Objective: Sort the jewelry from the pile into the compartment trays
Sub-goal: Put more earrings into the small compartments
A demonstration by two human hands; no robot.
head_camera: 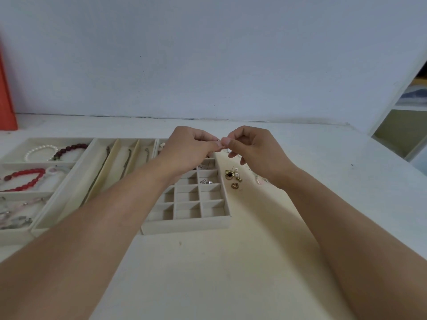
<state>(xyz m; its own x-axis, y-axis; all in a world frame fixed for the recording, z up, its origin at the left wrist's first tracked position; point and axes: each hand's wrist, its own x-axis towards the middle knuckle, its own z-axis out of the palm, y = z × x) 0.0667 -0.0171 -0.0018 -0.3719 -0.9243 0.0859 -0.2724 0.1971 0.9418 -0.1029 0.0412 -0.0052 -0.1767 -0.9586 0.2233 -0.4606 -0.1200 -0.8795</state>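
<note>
My left hand (189, 150) and my right hand (253, 151) meet fingertip to fingertip above the far end of the small-grid tray (184, 224). Both pinch one tiny pale piece of jewelry (220, 144), too small to identify. A small pile of gold earrings (233, 177) lies on the table right of that tray, under my right hand. Clear pieces (260, 180) lie beside my right wrist. A few small items (206, 181) sit in the grid's cells.
A tray of long slots (69, 204) holds chains (99, 172). The leftmost tray (13, 232) holds a pearl bracelet (40, 151), a dark red one (69, 150) and a red one (25, 179). An orange object (7, 93) stands far left; shelves (406, 107) far right.
</note>
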